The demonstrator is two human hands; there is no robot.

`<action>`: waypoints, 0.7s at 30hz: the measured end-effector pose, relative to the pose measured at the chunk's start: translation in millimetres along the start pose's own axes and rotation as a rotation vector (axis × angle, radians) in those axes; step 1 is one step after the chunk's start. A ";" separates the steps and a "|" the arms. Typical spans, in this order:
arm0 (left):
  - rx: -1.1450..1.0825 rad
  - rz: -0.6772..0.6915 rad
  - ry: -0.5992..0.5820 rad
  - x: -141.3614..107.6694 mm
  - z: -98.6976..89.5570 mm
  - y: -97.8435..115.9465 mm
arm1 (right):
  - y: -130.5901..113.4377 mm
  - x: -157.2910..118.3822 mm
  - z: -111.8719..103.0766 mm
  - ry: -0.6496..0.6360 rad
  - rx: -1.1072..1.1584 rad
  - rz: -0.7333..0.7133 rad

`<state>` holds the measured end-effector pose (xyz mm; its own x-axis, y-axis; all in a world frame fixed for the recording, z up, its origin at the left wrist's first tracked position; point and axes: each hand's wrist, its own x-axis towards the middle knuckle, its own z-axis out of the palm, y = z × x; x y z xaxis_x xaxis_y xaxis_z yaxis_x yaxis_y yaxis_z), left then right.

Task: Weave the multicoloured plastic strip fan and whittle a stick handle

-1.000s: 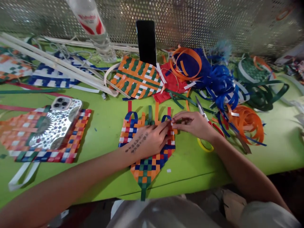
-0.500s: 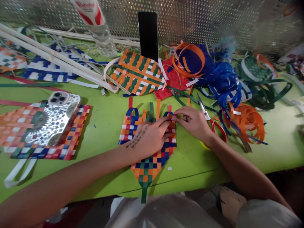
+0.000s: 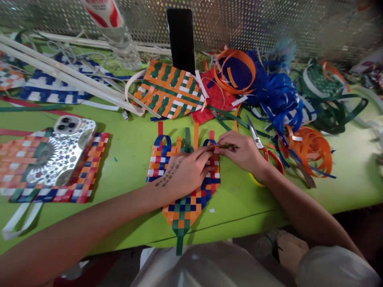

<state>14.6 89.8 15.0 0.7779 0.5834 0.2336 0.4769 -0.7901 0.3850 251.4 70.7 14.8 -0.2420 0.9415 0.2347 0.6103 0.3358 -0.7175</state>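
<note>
A woven piece (image 3: 182, 209) in orange, blue, green, red and white lies on the green table, its pointed end toward me. Loose strips stick up from its far edge, and a blue strip (image 3: 162, 140) curls into a loop there. My left hand (image 3: 190, 171) rests across the weave, palm down, its fingertips at the upper right corner. Thumb and forefinger of my right hand (image 3: 239, 151) are pinched together at that same corner, by a second blue loop (image 3: 210, 142). What lies between them is too small to make out.
Scissors (image 3: 263, 149) lie beside my right wrist. A patterned phone (image 3: 62, 149) rests on another weave at left. Behind are a black phone (image 3: 181, 40), a bottle (image 3: 119, 40), a green-orange weave (image 3: 172, 89), white rods (image 3: 68, 75) and coiled strips (image 3: 311, 151).
The whole view has shifted slightly, so most things appear a little further left. Both hands keep nearly the same place on the weave.
</note>
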 end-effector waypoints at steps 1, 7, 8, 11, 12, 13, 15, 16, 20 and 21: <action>-0.001 -0.002 0.001 0.0 -0.3 0.1 | 0.6 -0.1 -0.2 -0.001 0.004 -0.006; 0.002 -0.005 0.000 0.3 -2.1 1.0 | 0.0 -0.4 -1.9 -0.027 0.015 -0.028; 0.005 -0.005 -0.004 0.3 -2.0 1.1 | -0.6 -0.2 -2.3 -0.029 0.019 -0.016; 0.020 -0.007 -0.015 -0.2 -1.6 1.3 | -1.8 0.2 -3.5 -0.039 0.038 0.038; 0.028 -0.009 -0.018 -0.5 -1.7 1.5 | -2.0 0.2 -3.7 -0.042 0.050 0.054; 0.037 -0.009 -0.021 -0.8 -2.1 1.7 | -2.0 0.0 -3.7 -0.042 0.062 0.065; 0.049 -0.010 -0.030 -1.2 -3.2 2.6 | -2.0 -0.3 -3.6 -0.036 0.079 0.072; 0.050 -0.012 -0.036 -1.2 -4.0 3.0 | -2.1 -0.4 -3.4 -0.036 0.083 0.076; 0.023 -0.042 -0.054 -0.5 -6.3 4.7 | -4.4 0.1 -3.4 -0.032 0.083 0.102; 0.017 -0.051 -0.054 -0.4 -6.5 5.1 | -5.4 0.4 -3.7 -0.029 0.084 0.109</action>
<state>14.1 86.8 22.7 0.7733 0.6120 0.1657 0.5225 -0.7632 0.3802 250.8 69.4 21.2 -0.2005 0.9705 0.1341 0.5692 0.2268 -0.7903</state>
